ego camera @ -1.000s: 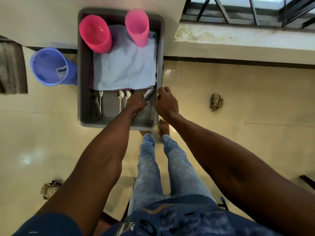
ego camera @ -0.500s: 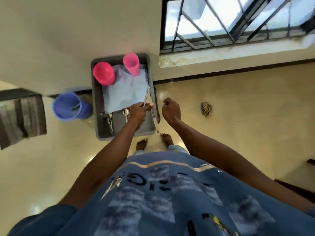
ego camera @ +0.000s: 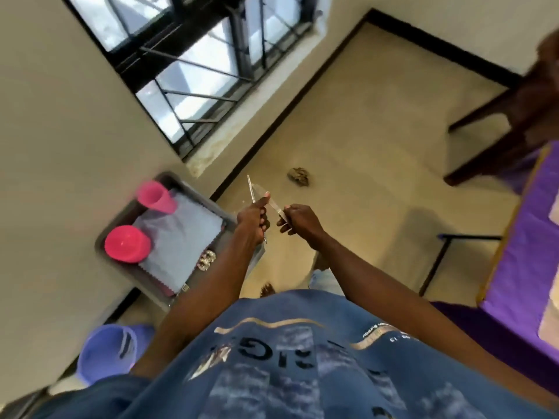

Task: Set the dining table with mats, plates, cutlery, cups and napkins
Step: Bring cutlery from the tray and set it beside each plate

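Fingers of the left hand are curled round thin metal cutlery, thumb laid along the top; one slim piece juts up past the thumb and a tip pokes out below the fist. The right hand pinches another pale, blurred piece between thumb and curled fingers, close beside the left hand but apart from it. Which pieces are knives or forks I cannot tell through the motion blur.

Both hands hang over bare floor, clear of the grey tray against the wall. More of the task's things sit in that tray: two pink cups, a pale napkin cloth and a few spoons. The table with its purple cover lies well apart to the right, with a dark wooden chair beside it.

Risks, as I judge them: the light pinch in the right hand could let its piece slip and drop to the floor, which already carries a scrap of debris, so it would need washing. Several loose pieces in one fist may slide against each other during the turn. Bare feet below make a falling knife worse. A blue bucket stands near the left leg and could be kicked.
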Motion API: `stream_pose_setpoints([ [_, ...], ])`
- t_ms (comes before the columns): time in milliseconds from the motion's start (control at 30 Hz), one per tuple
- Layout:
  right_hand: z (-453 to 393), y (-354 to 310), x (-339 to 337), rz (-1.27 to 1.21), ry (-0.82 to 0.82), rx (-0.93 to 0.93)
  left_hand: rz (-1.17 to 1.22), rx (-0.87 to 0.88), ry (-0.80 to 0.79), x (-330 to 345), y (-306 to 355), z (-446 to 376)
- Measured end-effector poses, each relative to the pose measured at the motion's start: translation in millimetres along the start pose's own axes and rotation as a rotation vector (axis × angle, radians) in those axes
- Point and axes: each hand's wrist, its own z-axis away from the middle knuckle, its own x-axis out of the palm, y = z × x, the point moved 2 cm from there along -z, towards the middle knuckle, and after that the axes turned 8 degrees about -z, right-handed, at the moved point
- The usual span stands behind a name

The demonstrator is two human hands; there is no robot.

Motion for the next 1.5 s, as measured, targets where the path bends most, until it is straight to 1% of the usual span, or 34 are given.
stream_pose_setpoints([
  [100, 25, 4, -28, -0.139, 0.073, -0.023, -0.107, 0.007, -0.091, 33, -5, 8],
  [167, 41, 6, -51, -0.172, 0.162, -0.047, -0.222, 0.018, -0.179, 61, -10, 15],
  [400, 98, 33, -134, -0.266, 0.594, -0.045, -0.473, 0.143, -0.452, 156, -44, 72],
  [500, 125, 54, -166, -0.306, 0.774, -0.047, -0.566, 0.207, -0.508, 188, -67, 98],
  [600, 155, 74, -198, -0.361, 0.911, -0.058, -0.649, 0.274, -0.55, 219, -94, 126],
  [700, 191, 102, -231, -0.404, 1.02, -0.045, -0.733, 0.26, -0.632, 250, -131, 161],
  [800, 218, 128, -257, -0.431, 1.104, -0.003, -0.792, 0.241, -0.685, 279, -165, 189],
  [933, 259, 157, -292, -0.476, 1.19, 0.008, -0.885, 0.217, -0.734, 311, -211, 223],
  [1067, 288, 182, -325, -0.538, 1.281, 0.045, -0.991, 0.231, -0.78, 342, -246, 253],
  [1200, 303, 201, -357, -0.588, 1.327, 0.066, -1.039, 0.256, -0.818, 377, -268, 269],
  [1267, 309, 211, -380, -0.621, 1.378, 0.084, -1.071, 0.263, -0.857, 407, -284, 275],
  [1333, 311, 211, -388, -0.595, 1.378, 0.076, -1.034, 0.274, -0.871, 416, -282, 276],
  [1500, 305, 222, -453, -0.612, 1.471, 0.151, -1.102, 0.246, -0.971, 492, -292, 280],
])
